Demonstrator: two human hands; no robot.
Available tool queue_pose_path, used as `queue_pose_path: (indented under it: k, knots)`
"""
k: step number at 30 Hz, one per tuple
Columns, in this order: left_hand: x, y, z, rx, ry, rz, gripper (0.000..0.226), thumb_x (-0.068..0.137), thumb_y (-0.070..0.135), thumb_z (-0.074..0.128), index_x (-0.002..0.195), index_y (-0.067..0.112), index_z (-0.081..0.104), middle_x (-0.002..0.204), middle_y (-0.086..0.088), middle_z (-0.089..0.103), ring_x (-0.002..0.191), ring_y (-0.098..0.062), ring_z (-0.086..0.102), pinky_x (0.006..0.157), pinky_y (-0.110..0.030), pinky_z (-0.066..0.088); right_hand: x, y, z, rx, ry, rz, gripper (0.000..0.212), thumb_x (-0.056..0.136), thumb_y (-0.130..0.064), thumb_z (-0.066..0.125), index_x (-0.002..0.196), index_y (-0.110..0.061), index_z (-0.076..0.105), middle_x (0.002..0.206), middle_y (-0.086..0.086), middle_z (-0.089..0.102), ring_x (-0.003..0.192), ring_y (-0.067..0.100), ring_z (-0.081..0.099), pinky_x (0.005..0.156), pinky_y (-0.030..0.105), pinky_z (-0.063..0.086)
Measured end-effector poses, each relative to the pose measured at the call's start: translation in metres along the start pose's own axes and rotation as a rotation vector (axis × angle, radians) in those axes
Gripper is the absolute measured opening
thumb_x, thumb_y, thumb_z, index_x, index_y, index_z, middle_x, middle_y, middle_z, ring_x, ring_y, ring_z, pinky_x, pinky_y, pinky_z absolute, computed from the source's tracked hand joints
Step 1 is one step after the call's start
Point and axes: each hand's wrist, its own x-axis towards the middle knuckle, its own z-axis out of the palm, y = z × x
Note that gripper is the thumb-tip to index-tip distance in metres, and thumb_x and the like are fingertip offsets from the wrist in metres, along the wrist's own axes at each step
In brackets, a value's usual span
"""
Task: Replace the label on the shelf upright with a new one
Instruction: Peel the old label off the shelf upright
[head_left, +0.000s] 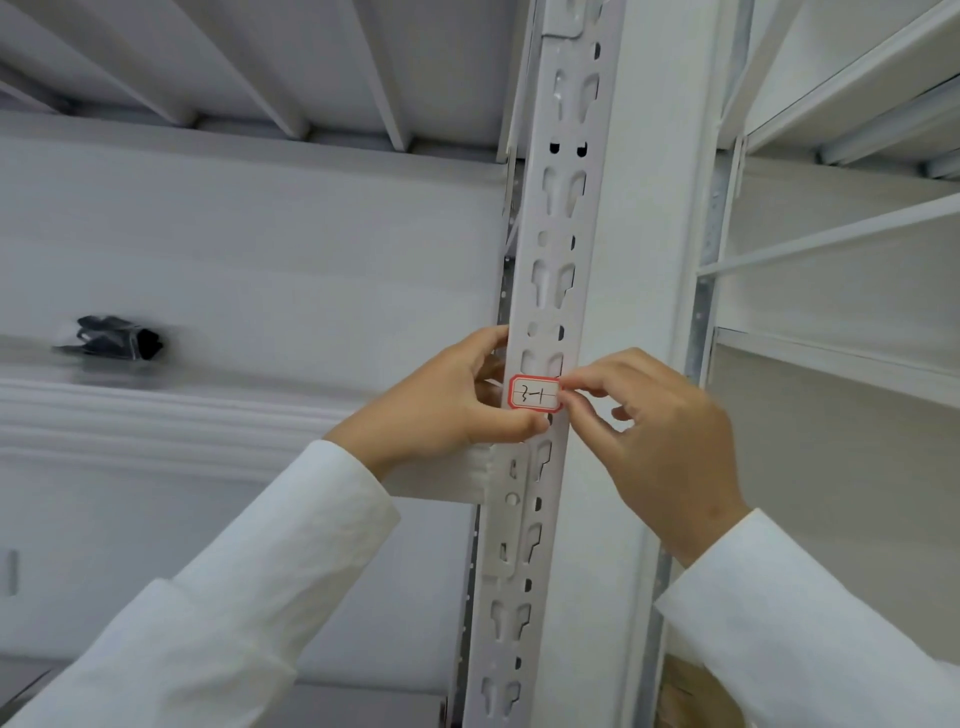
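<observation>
A small white label (535, 393) with a red border and handwritten "3-1" lies on the front of the white slotted shelf upright (558, 218), at about mid height. My left hand (447, 397) wraps around the upright's left edge, its thumb pressed just below the label. My right hand (660, 436) pinches the label's right edge between thumb and forefinger. Whether the label is fully stuck down I cannot tell. Both arms wear white sleeves.
A white shelf board (182, 415) runs left from the upright, with a black crumpled object in clear wrap (111, 338) lying on it. Another white shelving bay (841, 291) stands to the right. Brown cardboard (685, 696) shows low beside the upright.
</observation>
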Motion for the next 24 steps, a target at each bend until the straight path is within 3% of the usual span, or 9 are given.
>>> queue_pose_path:
  k: [3, 10, 15, 21, 24]
  knots:
    - [0.0, 0.0, 0.0, 0.003, 0.002, -0.008, 0.068, 0.066, 0.022, 0.074, 0.128, 0.026, 0.047, 0.104, 0.01, 0.068, 0.097, -0.027, 0.068, 0.085, -0.043, 0.057, 0.0, 0.0, -0.001, -0.026, -0.013, -0.011, 0.015, 0.086, -0.026, 0.06, 0.083, -0.018, 0.072, 0.077, -0.003, 0.068, 0.065, 0.015, 0.062, 0.048, 0.033, 0.053]
    - [0.001, -0.001, 0.0, 0.0, 0.007, -0.006, 0.067, 0.066, 0.02, 0.074, 0.128, 0.027, 0.048, 0.103, 0.01, 0.068, 0.092, -0.021, 0.069, 0.085, -0.043, 0.057, 0.003, -0.003, -0.001, 0.016, -0.025, -0.01, 0.026, 0.086, -0.031, 0.053, 0.085, -0.014, 0.073, 0.078, 0.0, 0.068, 0.064, 0.015, 0.063, 0.052, 0.031, 0.056]
    - [0.0, -0.001, 0.0, 0.006, 0.006, 0.009, 0.062, 0.067, 0.019, 0.074, 0.124, 0.032, 0.05, 0.1, 0.013, 0.07, 0.088, -0.016, 0.069, 0.084, -0.039, 0.058, 0.001, -0.002, 0.0, -0.01, -0.01, -0.012, 0.012, 0.084, -0.018, 0.063, 0.083, -0.011, 0.073, 0.076, 0.002, 0.069, 0.063, 0.019, 0.063, 0.053, 0.035, 0.055]
    - [0.0, 0.0, 0.001, 0.017, 0.009, 0.022, 0.059, 0.068, 0.019, 0.073, 0.121, 0.031, 0.051, 0.099, 0.011, 0.07, 0.091, -0.023, 0.069, 0.084, -0.039, 0.057, 0.003, -0.007, -0.001, -0.045, -0.019, 0.013, 0.012, 0.082, -0.018, 0.062, 0.078, -0.012, 0.072, 0.073, 0.001, 0.068, 0.06, 0.017, 0.062, 0.054, 0.022, 0.05]
    - [0.0, 0.001, 0.001, 0.008, 0.007, 0.021, 0.06, 0.067, 0.019, 0.073, 0.123, 0.029, 0.051, 0.098, 0.011, 0.07, 0.085, -0.015, 0.069, 0.082, -0.037, 0.058, 0.0, -0.01, 0.0, -0.04, -0.037, 0.066, 0.012, 0.081, -0.02, 0.062, 0.076, -0.015, 0.071, 0.072, -0.001, 0.067, 0.06, 0.016, 0.062, 0.053, 0.023, 0.049]
